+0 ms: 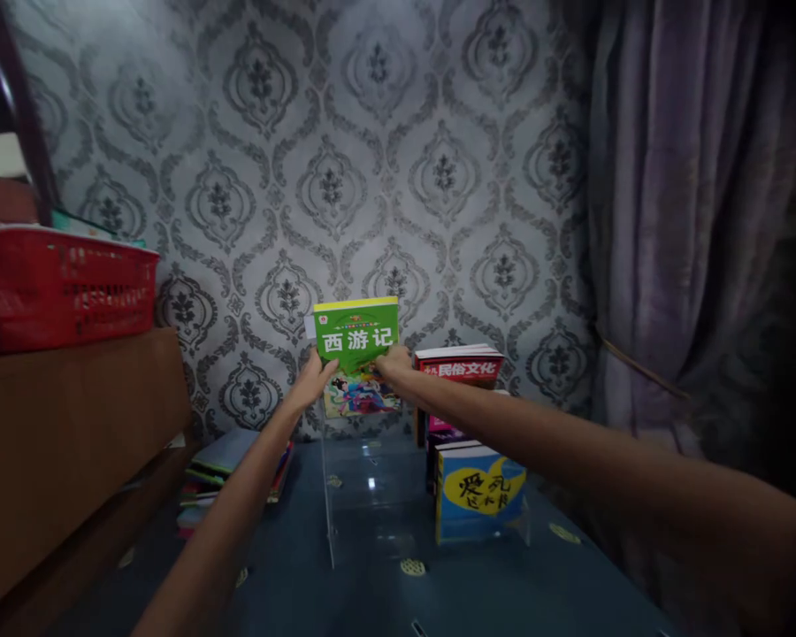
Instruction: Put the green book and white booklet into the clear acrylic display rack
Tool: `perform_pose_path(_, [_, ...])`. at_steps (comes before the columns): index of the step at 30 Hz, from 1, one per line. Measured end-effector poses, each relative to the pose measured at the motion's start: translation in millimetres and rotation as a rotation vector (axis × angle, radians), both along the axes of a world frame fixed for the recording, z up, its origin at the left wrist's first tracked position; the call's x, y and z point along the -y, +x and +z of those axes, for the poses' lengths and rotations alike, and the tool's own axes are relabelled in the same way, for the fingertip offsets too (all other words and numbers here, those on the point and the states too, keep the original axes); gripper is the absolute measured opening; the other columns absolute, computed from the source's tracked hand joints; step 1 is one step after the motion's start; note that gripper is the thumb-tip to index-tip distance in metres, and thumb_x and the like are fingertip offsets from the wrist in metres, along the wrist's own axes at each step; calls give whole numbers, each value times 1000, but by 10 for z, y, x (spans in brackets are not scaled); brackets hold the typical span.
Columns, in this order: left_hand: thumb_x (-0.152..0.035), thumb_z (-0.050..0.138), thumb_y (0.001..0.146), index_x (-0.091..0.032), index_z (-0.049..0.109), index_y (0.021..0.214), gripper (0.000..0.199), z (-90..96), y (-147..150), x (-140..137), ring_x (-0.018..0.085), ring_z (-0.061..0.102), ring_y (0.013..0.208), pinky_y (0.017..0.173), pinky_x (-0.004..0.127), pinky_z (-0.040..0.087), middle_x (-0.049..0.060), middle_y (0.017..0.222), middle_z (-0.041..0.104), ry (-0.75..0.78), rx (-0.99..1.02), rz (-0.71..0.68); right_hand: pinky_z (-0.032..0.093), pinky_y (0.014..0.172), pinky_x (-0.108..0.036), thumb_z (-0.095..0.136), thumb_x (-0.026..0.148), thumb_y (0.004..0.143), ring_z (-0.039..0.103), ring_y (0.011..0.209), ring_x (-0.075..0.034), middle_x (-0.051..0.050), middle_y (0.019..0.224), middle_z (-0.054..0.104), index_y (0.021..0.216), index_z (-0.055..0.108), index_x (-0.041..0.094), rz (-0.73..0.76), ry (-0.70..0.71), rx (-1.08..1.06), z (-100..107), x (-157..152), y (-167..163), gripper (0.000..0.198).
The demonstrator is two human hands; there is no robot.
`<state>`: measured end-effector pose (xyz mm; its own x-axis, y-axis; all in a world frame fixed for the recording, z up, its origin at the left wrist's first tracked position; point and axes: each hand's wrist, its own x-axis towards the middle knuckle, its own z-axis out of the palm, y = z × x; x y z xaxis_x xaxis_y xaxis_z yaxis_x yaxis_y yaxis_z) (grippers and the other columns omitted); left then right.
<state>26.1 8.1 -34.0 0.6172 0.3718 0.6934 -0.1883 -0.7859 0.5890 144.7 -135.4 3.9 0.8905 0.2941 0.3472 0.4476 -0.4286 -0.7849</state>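
My left fingers (314, 364) and right fingers (393, 357) grip the green book (355, 361) by its sides; uneven letting-go might tip it off the clear stand (371, 484) below them.

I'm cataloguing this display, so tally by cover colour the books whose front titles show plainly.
Green: 1, the green book held by the left hand and right hand
Red: 1, the red book at the right
Blue with yellow: 1, the blue book in front of it
Total: 3, leaving out covers mostly hidden
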Motion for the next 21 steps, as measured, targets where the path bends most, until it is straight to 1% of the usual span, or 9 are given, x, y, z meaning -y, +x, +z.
perform_pose_path(2, [-43, 55, 87, -17, 45, 121, 44, -5, -11, 14, 32, 49, 129, 106, 44, 38, 16, 124, 60, -16, -13, 15, 55, 76, -29, 76, 19, 78, 70, 96, -25, -16, 105, 70, 107, 67, 10, -10, -18, -22, -43, 7, -5, 32])
perform_pose_path(4, [-44, 56, 86, -17, 44, 121, 46, -7, -23, 23, 33, 51, 128, 106, 46, 38, 18, 124, 60, -44, -41, 28, 54, 70, -26, 78, 16, 71, 71, 92, -26, -16, 96, 73, 101, 69, 10, -20, -21, -24, -72, 16, 1, 32])
perform_pose_path(7, [-43, 55, 87, -17, 42, 122, 45, -12, -37, 34, 33, 52, 127, 106, 46, 37, 19, 126, 59, -71, -60, 31, 53, 64, -26, 78, 20, 68, 72, 86, -26, -14, 89, 74, 99, 70, 11, -29, -17, -24, -91, 33, 18, 33])
perform_pose_path(10, [-40, 55, 87, -17, 40, 123, 45, -20, -50, 47, 33, 53, 125, 107, 47, 37, 19, 128, 59, -82, -48, 20, 52, 60, -24, 77, 20, 66, 72, 81, -24, -11, 83, 74, 96, 71, 12, -21, -8, -10, -83, 59, 19, 32])
perform_pose_path(13, [-38, 58, 85, -17, 42, 121, 44, -26, -67, 53, 32, 55, 121, 106, 49, 39, 19, 126, 60, -98, -39, -10, 50, 56, -23, 75, 18, 66, 71, 74, -22, -7, 74, 73, 88, 73, 14, 11, 0, 7, -61, 97, 3, 23])
perform_pose_path(16, [-34, 63, 81, -18, 45, 119, 46, -36, -82, 43, 30, 54, 123, 107, 46, 38, 16, 129, 60, -138, -33, -73, 49, 53, -22, 71, 18, 70, 70, 69, -21, -5, 67, 71, 83, 74, 14, 33, -9, 8, -56, 131, -13, 13])
perform_pose_path(19, [-30, 66, 77, -18, 49, 120, 48, -56, -114, 7, 27, 52, 125, 107, 41, 39, 12, 129, 61, -220, -45, -165, 48, 52, -22, 68, 18, 73, 70, 72, -21, -8, 71, 71, 84, 74, 12, 24, -29, 17, -84, 140, -18, 14])
perform_pose_path(21, [-30, 64, 77, -19, 52, 118, 45, -70, -157, -33, 26, 56, 121, 103, 39, 42, 10, 124, 65, -292, -77, -225, 47, 53, -21, 68, 17, 73, 70, 74, -21, -9, 74, 72, 86, 75, 12, 15, -41, 32, -114, 128, -13, 15])
